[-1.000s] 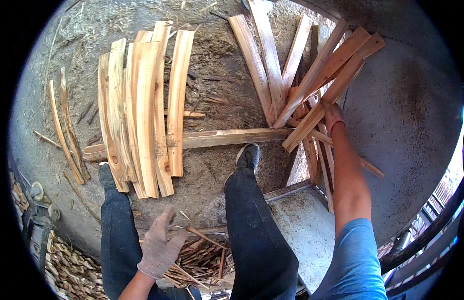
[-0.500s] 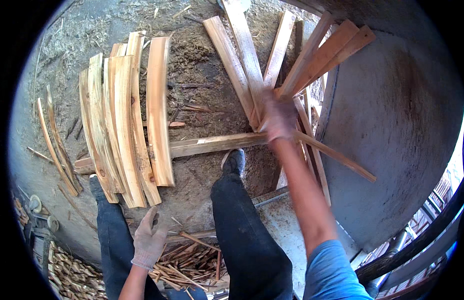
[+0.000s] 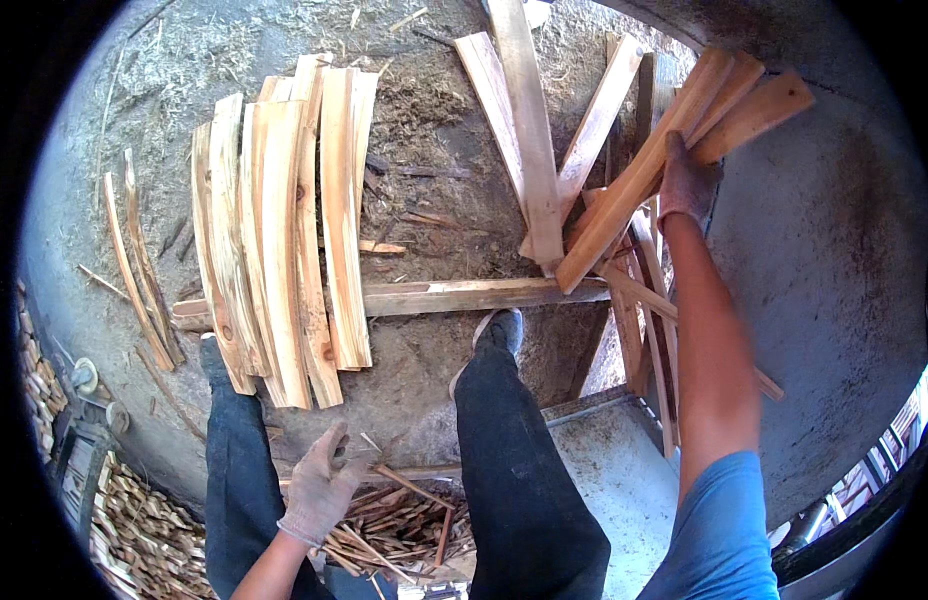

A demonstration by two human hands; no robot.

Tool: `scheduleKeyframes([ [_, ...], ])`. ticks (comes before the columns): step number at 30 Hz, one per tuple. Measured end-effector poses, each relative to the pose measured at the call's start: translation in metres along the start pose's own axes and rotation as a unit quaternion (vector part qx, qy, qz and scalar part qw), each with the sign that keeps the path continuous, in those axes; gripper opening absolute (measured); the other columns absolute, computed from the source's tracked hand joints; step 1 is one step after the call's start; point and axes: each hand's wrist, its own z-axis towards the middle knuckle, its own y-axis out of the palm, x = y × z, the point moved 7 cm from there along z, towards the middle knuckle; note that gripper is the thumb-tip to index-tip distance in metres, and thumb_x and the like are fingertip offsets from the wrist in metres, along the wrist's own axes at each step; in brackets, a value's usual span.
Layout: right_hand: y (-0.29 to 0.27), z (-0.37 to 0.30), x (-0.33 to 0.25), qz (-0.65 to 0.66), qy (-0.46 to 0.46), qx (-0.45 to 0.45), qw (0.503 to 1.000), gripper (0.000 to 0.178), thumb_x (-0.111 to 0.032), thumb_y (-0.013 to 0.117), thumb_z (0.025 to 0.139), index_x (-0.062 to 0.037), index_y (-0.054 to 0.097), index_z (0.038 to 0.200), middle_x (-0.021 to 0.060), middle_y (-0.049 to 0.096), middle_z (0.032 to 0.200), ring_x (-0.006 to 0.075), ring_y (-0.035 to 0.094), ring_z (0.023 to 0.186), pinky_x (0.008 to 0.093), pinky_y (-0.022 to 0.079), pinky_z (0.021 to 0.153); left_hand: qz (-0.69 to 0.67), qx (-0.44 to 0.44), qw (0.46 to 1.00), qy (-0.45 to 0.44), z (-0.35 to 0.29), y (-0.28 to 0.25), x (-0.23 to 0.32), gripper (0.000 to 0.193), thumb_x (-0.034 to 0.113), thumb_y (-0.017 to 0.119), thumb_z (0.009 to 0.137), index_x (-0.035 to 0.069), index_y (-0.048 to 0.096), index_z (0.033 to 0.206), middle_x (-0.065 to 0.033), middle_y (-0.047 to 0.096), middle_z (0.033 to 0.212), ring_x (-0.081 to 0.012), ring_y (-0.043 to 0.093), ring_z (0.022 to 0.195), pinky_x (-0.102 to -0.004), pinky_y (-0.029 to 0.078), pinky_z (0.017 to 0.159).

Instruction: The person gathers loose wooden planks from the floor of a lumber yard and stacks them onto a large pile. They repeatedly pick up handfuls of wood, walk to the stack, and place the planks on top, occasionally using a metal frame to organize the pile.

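My right hand [image 3: 692, 182], in a dark glove, is closed round the side of a long wooden board [image 3: 644, 170] at the right. That board slants from upper right down to the wooden beam [image 3: 434, 296]. Shorter boards [image 3: 754, 115] fan out behind my fingers, and whether I grip those too I cannot tell. My left hand [image 3: 322, 484], in a pale glove, hovers low with fingers apart and nothing in it. Beyond it, a row of curved-looking boards [image 3: 280, 240] lies side by side across the beam. More boards [image 3: 529, 130] lean in a fan left of my right hand.
A large grey metal panel [image 3: 814, 250] rises on the right. Wood scraps [image 3: 394, 525] are heaped between my legs, and a pile of sticks [image 3: 144, 530] lies lower left. Two thin strips [image 3: 139, 270] rest on the dirt floor at the left. My shoe [image 3: 499, 328] stands by the beam.
My right hand has moved up and to the right from the foot of the leaning boards, and the slanting board has shifted with it. My left hand stays low. The whole view has shifted slightly.
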Motion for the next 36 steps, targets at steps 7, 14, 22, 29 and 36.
scheduleKeyframes([
  [7, -0.002, -0.057, -0.049, -0.074, 0.038, 0.060, 0.995, 0.096, -0.053, 0.085, 0.070, 0.0071, 0.042, 0.131, 0.0311, 0.065, 0.123, 0.0446, 0.067, 0.112, 0.0484, 0.051, 0.101, -0.038, 0.010, 0.999, 0.018, -0.004, -0.001, -0.026, 0.062, 0.022, 0.070, 0.089, -0.003, 0.051, 0.143, -0.0230, 0.064, 0.132, -0.0321, 0.063, 0.123, -0.0389, 0.047, 0.107],
  [14, -0.022, -0.146, -0.114, 0.011, -0.056, -0.012, 0.998, 0.087, -0.037, 0.085, 0.075, 0.0069, 0.044, 0.138, 0.0251, 0.065, 0.125, 0.0381, 0.065, 0.115, 0.0418, 0.048, 0.103, -0.034, 0.034, 0.999, 0.014, -0.005, -0.013, -0.032, 0.063, 0.023, 0.069, 0.089, -0.001, 0.050, 0.144, -0.0222, 0.064, 0.133, -0.0323, 0.061, 0.126, -0.0392, 0.045, 0.108],
  [22, 0.017, -0.300, -0.216, -0.009, -0.541, -0.028, 0.840, 0.033, -0.017, 0.071, 0.081, -0.0025, 0.055, 0.106, 0.0113, 0.058, 0.076, 0.0257, 0.066, 0.063, 0.0363, 0.055, 0.051, -0.107, 0.007, 0.994, -0.015, 0.005, -0.017, -0.017, 0.064, 0.023, 0.068, 0.090, -0.003, 0.048, 0.146, -0.0211, 0.064, 0.133, -0.0288, 0.061, 0.126, -0.0367, 0.046, 0.107],
  [29, 0.060, -0.427, -0.280, 0.071, -0.453, -0.310, 0.833, 0.041, -0.018, 0.080, 0.069, -0.0050, 0.053, 0.097, 0.0163, 0.061, 0.082, 0.0328, 0.068, 0.066, 0.0431, 0.057, 0.057, -0.393, 0.090, 0.902, 0.156, 0.033, -0.078, -0.017, 0.077, 0.033, 0.067, 0.098, 0.000, 0.030, 0.157, -0.0185, 0.049, 0.150, -0.0238, 0.051, 0.136, -0.0351, 0.041, 0.112],
  [36, 0.140, -0.520, -0.252, 0.125, -0.315, -0.541, 0.770, 0.028, -0.014, 0.065, 0.088, 0.0033, 0.057, 0.108, 0.0272, 0.066, 0.090, 0.0356, 0.071, 0.082, 0.0470, 0.057, 0.069, -0.617, 0.099, 0.768, 0.139, 0.161, -0.152, -0.035, 0.049, 0.034, 0.064, 0.101, 0.001, 0.055, 0.136, -0.0120, 0.064, 0.126, -0.0214, 0.063, 0.114, -0.0354, 0.055, 0.099],
])
